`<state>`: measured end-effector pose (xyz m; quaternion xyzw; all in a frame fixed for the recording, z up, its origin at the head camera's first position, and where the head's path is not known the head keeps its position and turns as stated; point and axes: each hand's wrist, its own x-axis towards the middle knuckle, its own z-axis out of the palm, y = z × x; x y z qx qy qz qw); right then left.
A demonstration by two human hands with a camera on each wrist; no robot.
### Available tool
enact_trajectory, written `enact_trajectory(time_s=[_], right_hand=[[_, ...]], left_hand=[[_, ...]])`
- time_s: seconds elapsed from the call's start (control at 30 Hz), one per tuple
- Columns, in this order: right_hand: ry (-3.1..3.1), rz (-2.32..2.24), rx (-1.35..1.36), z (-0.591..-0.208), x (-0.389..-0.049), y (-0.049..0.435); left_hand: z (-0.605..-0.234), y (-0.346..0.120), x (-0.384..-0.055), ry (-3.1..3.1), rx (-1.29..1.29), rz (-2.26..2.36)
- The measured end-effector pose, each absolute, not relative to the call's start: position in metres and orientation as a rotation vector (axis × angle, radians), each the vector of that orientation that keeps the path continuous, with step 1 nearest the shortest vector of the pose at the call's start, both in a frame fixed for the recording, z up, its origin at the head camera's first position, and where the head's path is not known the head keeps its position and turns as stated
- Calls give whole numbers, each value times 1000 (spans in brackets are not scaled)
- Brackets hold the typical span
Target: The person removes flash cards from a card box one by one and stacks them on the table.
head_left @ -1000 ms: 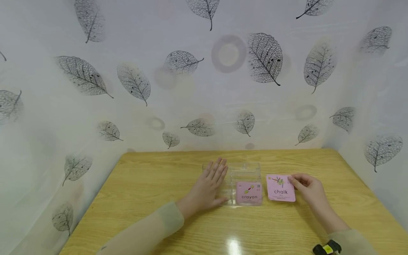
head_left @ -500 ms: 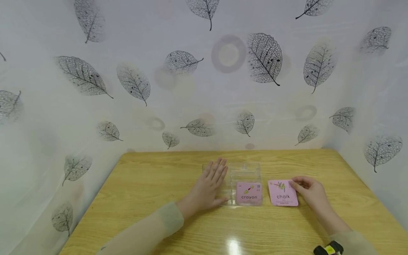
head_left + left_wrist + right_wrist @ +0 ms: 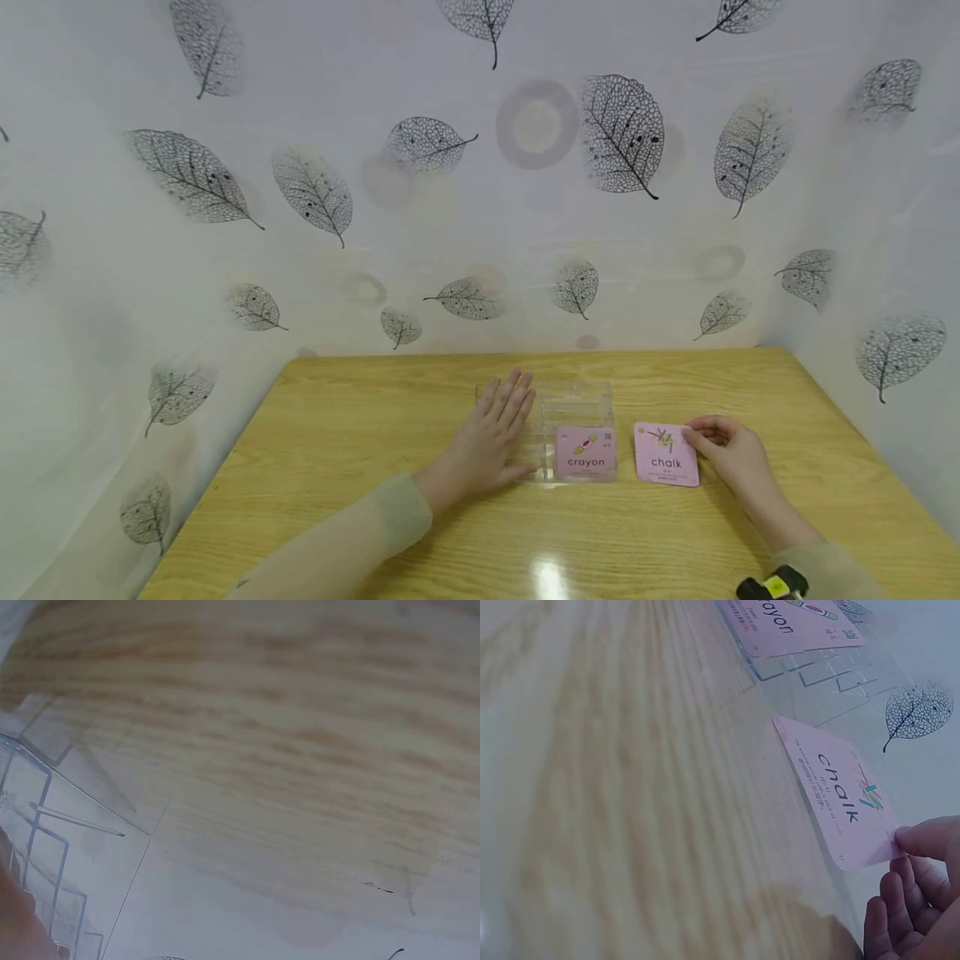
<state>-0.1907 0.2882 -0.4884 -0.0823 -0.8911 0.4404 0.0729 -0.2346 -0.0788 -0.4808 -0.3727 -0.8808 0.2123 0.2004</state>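
Between the thumb and fingers of my right hand [image 3: 731,450] a pink flashcard [image 3: 666,455] is pinched at its right edge. It reads "chalk" under a picture of coloured sticks, and in the right wrist view the flashcard [image 3: 844,799] faces up at a tilt. Just left of it is a clear plastic holder [image 3: 577,400] with stepped compartments; a pink "crayon" card [image 3: 586,454] stands in its front right one. My left hand [image 3: 483,442] lies with straight fingers over the left half of the holder, hiding much of that side. In the left wrist view, the stepped side of the holder [image 3: 90,817] shows.
A wooden table [image 3: 337,433] carries everything. Behind and along both sides hangs a pale sheet [image 3: 450,225] printed with leaves. A glare spot [image 3: 550,579] shines near the front of the tabletop.
My right hand has brought the chalk card slightly down and to the right, away from the holder, then kept it nearly still. The left hand and crayon card stay in place.
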Motion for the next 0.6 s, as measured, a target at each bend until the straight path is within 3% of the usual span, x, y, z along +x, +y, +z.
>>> enact_trajectory(time_s=[0.6], right_hand=[[-2691, 1228, -255, -491, -192, 288]], left_hand=[[-481, -79, -235, -2455, -1047, 584]])
